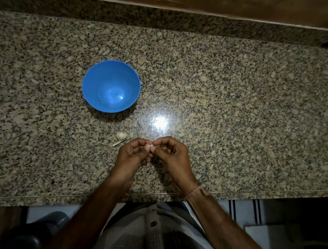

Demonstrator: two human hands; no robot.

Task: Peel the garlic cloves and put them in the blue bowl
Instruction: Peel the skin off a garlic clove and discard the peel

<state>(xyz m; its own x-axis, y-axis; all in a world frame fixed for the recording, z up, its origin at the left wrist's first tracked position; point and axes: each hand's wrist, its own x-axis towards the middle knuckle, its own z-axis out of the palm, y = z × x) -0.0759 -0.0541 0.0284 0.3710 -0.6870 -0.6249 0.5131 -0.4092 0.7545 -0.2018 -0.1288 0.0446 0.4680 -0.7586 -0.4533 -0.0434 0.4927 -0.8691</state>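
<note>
The blue bowl [111, 86] stands on the granite counter, left of centre, and looks to hold nothing. A small pale garlic bulb [121, 135] with its stem lies on the counter below the bowl. Just right of it, my left hand [133, 154] and my right hand [170, 154] meet fingertip to fingertip above the counter. Both pinch one small pale garlic clove [152, 147] between thumbs and forefingers. Most of the clove is hidden by my fingers.
The speckled granite counter [235, 108] runs wide to both sides, with a raised back ledge at the top. Its front edge [250, 191] lies just under my wrists. A bright light glare shows near the counter's middle. A thread band circles my right wrist.
</note>
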